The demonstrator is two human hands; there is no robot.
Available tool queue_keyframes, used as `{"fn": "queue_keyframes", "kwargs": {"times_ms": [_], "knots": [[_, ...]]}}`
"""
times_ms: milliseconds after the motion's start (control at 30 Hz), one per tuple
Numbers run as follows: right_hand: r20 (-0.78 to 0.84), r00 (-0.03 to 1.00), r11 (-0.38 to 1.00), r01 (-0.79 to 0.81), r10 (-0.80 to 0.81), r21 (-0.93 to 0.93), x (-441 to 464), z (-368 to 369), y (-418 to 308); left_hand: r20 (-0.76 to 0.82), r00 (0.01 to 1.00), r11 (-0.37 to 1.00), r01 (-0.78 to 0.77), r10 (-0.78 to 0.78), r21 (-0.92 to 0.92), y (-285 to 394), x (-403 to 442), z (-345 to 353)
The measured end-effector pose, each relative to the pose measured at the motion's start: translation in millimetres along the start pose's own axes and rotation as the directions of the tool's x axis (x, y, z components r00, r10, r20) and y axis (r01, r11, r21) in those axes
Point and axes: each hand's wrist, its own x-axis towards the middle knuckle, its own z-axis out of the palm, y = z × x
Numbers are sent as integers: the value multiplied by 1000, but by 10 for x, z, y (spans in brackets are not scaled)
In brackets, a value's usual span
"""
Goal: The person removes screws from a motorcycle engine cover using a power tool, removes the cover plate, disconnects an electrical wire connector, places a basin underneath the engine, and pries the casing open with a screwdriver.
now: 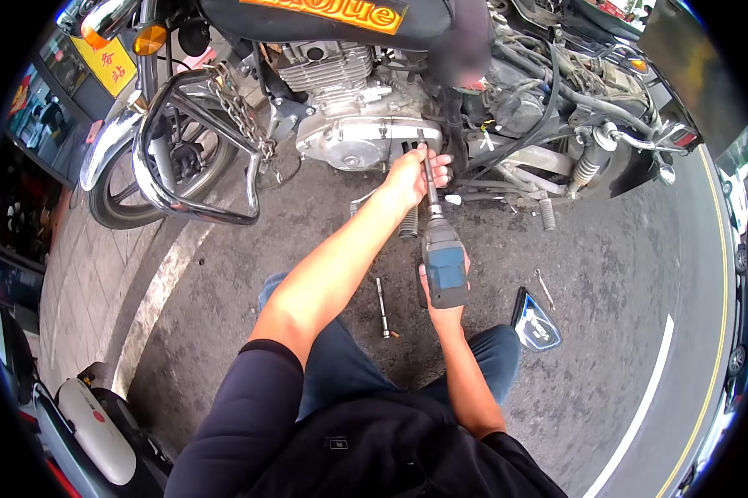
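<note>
Both hands are clamped: the right hand (445, 315) round the power driver (446, 264); the left hand (407, 178), farther out, round its long shaft (431, 189); the engine cover (349, 149) is just beyond the left hand; a metal bar (382, 307) lies left of the right hand, a triangular panel (538, 325) to its right.

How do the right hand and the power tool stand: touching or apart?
Touching: the head view shows the right hand gripping the power tool, skin showing along both sides.
</note>
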Motion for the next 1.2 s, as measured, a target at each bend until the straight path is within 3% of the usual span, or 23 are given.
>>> {"fn": "queue_keyframes", "kwargs": {"times_ms": [133,233,300,333,400,567,667,767,900,1000,1133,1200], "knots": [[36,996,994,79,-77,-78,24,63,105,-58,997,996,41,-45,-80,41,-21,40],[-31,999,998,16,-15,57,-22,140,40,-108,993,996,35,-44,-80,39,12,114],[95,989,966,-135,117,219,-95,165,88,-120,992,994,23,-35,-103,9,14,159],[97,988,967,-135,116,216,-106,192,66,-119,992,994,23,-36,-106,6,19,162],[98,968,884,-252,232,394,-135,244,-5,-117,993,994,14,-27,-107,-3,8,165],[112,972,904,-235,209,358,-150,310,254,-119,992,991,18,-34,-131,-4,22,123],[20,999,997,-42,40,72,-171,331,476,-110,994,990,6,-22,-139,-7,91,68],[-32,998,997,60,-58,45,-95,306,236,-121,992,995,8,-20,-97,10,76,63],[-4,999,999,38,-38,20,-166,301,440,-125,992,999,-16,10,-43,4,38,93],[7,999,993,-32,32,110,-202,265,548,-111,994,1000,-14,12,-22,-45,-22,82],[-35,997,997,68,-69,-27,-220,134,546,-54,999,1000,-3,3,9,-120,-94,45],[-65,991,993,114,-114,-1,-258,14,432,-66,997,990,41,-32,136,-207,-110,7]]}}
